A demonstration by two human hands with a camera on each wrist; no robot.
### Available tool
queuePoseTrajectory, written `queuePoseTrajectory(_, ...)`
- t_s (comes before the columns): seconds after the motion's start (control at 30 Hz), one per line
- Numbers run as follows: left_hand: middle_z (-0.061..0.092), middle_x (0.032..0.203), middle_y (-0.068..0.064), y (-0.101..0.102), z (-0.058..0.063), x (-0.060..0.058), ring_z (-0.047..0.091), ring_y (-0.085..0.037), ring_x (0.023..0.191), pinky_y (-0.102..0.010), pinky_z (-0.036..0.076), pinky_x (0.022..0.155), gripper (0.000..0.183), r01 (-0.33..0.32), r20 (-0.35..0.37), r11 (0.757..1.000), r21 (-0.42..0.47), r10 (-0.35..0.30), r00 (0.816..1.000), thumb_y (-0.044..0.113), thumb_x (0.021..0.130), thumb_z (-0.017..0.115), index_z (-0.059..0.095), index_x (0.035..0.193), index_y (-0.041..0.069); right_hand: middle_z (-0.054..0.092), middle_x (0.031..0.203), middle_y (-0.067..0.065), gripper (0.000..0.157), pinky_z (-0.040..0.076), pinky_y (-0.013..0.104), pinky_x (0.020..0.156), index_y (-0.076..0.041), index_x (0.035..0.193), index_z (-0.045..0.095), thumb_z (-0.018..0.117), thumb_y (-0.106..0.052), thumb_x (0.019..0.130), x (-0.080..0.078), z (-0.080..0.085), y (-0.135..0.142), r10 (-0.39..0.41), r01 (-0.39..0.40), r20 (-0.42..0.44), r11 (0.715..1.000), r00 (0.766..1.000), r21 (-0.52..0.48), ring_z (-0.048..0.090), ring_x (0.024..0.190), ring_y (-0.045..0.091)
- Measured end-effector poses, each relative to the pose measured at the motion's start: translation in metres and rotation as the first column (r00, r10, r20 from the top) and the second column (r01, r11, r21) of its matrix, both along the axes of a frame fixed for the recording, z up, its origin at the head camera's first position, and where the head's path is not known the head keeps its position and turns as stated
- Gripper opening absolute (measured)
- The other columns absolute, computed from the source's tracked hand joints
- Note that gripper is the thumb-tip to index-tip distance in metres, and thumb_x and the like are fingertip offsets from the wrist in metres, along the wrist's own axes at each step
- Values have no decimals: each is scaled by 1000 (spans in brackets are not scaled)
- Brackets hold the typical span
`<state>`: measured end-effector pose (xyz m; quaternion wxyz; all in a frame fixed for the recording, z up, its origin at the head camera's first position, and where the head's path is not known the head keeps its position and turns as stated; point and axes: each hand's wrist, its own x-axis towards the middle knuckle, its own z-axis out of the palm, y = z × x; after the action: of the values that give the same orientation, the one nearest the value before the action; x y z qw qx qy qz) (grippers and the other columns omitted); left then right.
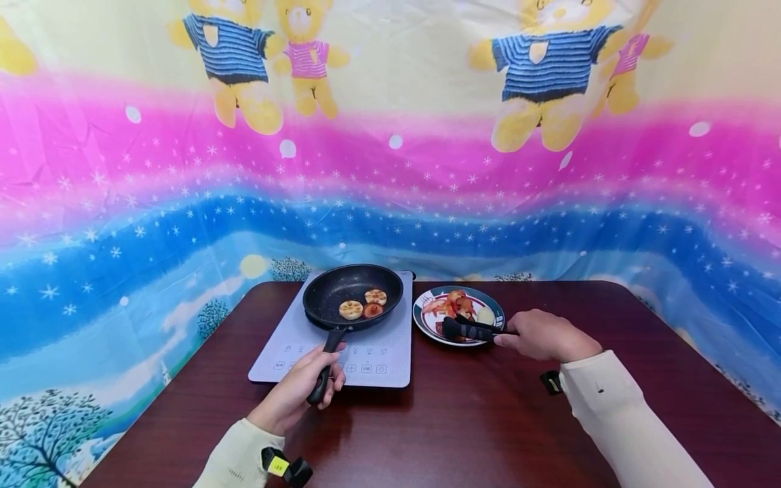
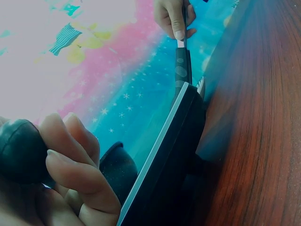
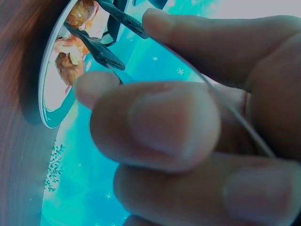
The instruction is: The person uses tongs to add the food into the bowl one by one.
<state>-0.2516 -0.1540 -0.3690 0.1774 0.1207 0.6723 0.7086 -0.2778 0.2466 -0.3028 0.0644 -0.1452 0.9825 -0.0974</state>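
I have the left hand (image 1: 300,385) curled round the handle (image 1: 333,341) of the pan (image 1: 342,281); the right hand (image 1: 543,334) grips the tongs (image 1: 476,332), black ends over the plate (image 1: 421,325); whether they touch the food (image 1: 457,298) there, I cannot tell; the pan sits on the hob (image 1: 396,356) with 2 pale slices (image 1: 350,310) and 1 brown round (image 1: 373,310) in it; the plate lies just right of the hob, on the dark table (image 1: 464,420).

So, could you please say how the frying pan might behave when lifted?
The frying pan probably stays rigid, given its even round rim. It may tip forward, since its wide body sits beyond one handle. The lotus root slices could slide on tilting, as nothing visible holds them.
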Motion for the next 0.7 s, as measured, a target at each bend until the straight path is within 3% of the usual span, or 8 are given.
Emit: queuePoseTrajectory(0.7,52,73,-1,0,1,2,44,-4,49,-19,37,46,55,3,-8,1000,-12,-3,1000,25,102,38,20,146,-3,52,68,0,31,39,34,58,-9,94,70,58,-38,95,-3,0,5,18,-19,-60,1000,998,-18,49,64,15)
